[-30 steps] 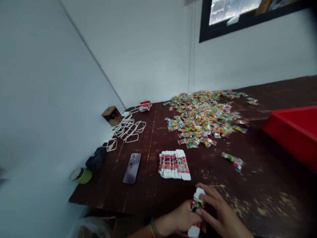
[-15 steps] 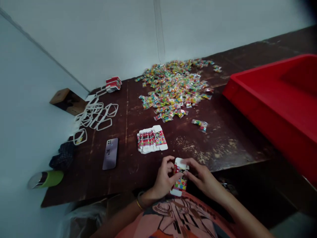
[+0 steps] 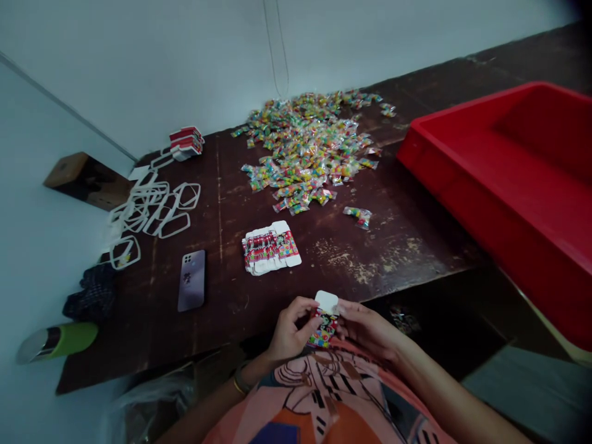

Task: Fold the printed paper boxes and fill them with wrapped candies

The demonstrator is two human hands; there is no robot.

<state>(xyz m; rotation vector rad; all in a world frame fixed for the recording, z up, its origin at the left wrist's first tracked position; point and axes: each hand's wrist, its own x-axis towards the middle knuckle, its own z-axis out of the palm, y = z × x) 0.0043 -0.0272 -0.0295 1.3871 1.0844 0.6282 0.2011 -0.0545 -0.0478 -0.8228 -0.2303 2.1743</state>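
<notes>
Both hands hold one small printed carton (image 3: 325, 318) with a white flap on top, just in front of the table's near edge. My left hand (image 3: 291, 330) pinches its left side with curled fingers. My right hand (image 3: 365, 327) grips its right side. A stack of flat printed cartons (image 3: 270, 248) lies on the dark wooden table (image 3: 407, 240) just beyond my hands. Farther back spreads a heap of colourful candy packets (image 3: 308, 148), with one stray packet (image 3: 357, 216) near it.
A red plastic bin (image 3: 499, 185) stands at the right. A phone (image 3: 191, 279) lies left of the carton stack. White cardboard cut-out frames (image 3: 152, 209), a small red-white stack (image 3: 186, 141), a dark cloth (image 3: 90, 293), a green bottle (image 3: 58, 341) and a wooden block (image 3: 83, 179) sit along the left wall.
The view has tilted down and shifted right, so the bin fills more of the frame. My hands have drawn the carton back off the table edge toward my body.
</notes>
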